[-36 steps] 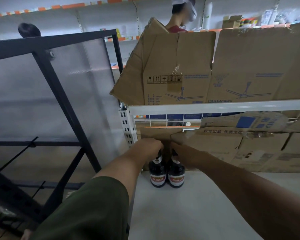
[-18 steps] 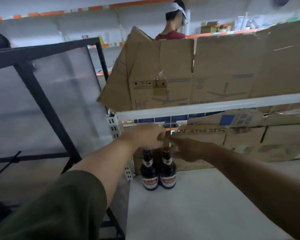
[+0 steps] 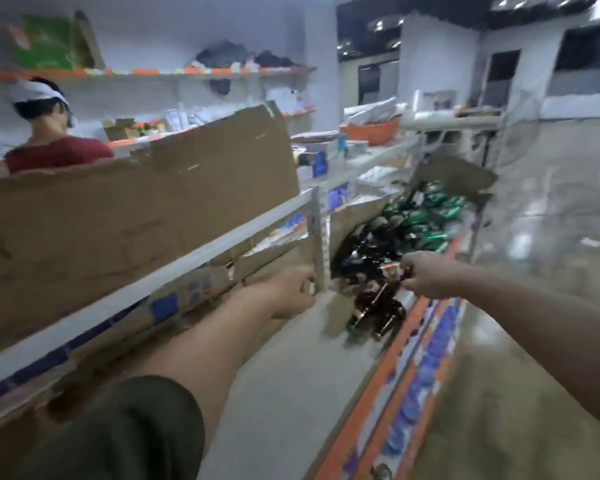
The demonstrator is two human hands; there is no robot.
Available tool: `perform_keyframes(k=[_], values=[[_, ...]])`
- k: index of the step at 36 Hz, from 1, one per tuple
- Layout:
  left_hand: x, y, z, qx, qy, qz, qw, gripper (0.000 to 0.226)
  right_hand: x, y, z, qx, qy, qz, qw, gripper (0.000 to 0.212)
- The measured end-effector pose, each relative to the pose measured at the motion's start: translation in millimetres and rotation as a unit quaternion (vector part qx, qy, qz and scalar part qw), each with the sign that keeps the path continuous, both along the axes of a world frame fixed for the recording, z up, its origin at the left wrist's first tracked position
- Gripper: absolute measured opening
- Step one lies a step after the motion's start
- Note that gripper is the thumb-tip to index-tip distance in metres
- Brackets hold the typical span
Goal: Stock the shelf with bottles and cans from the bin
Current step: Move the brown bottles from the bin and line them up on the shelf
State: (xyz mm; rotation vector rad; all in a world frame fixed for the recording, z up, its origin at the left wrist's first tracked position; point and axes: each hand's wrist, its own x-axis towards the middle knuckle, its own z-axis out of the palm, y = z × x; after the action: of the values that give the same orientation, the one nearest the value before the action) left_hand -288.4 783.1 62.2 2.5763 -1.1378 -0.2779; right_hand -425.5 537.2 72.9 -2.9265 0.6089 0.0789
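The bottles (image 3: 374,306) lie in a heap at the far end of the shelf (image 3: 291,375), in front of both hands and a bit to the right. They are dark brown glass, smooth and shiny, with thin necks. The near ones lie on their sides at a slant, not standing up. The picture is blurry, so I cannot tell which way each top points. Farther back is a pile of green cans (image 3: 433,209), round and shiny like metal. The heap sits in what looks like the bin (image 3: 355,216), which has a brown cardboard wall on its left.

The right hand (image 3: 426,275) is the nearer one. It is right at the heap, and its fingers pinch the top of one bottle (image 3: 392,271) with a red and white label. The left hand (image 3: 291,292) is just beside a grey metal post (image 3: 317,244), on the near side of it. Its fingers curl loosely and I see nothing in them. The two hands are apart, with the post between them.

I think the next move is to lift that bottle by its neck and carry it left to the bare shelf. Glass is slippery, and the other bottles may roll.

The shelf board is pale, flat and smooth. An orange and blue strip (image 3: 413,375) runs along its front edge. Torn cardboard (image 3: 136,220) stands on the shelf above. Behind it is a person (image 3: 49,143) in a red top. To the right, the grey floor (image 3: 551,271) shines.
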Motion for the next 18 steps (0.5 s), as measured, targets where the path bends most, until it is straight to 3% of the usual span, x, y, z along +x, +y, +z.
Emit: perform_keyframes(k=[4,11,15,18], values=[[-10,-114,4,0.013,-0.027,-0.058,0.998,0.031,-59,-105,12,0.003,-0.024,-0.11,0.994,0.036],[-27,-275,11,0.028,-0.051,-0.123,0.991,0.034,-120,-199,38,0.069,-0.081,-0.174,0.979,0.036],[-32,-341,11,0.039,-0.031,-0.147,0.988,0.029,-135,-239,37,0.072,-0.093,-0.204,0.972,0.04],[-34,-384,13,0.044,-0.029,-0.169,0.984,0.038,-139,-263,35,0.063,-0.085,-0.211,0.972,0.041]])
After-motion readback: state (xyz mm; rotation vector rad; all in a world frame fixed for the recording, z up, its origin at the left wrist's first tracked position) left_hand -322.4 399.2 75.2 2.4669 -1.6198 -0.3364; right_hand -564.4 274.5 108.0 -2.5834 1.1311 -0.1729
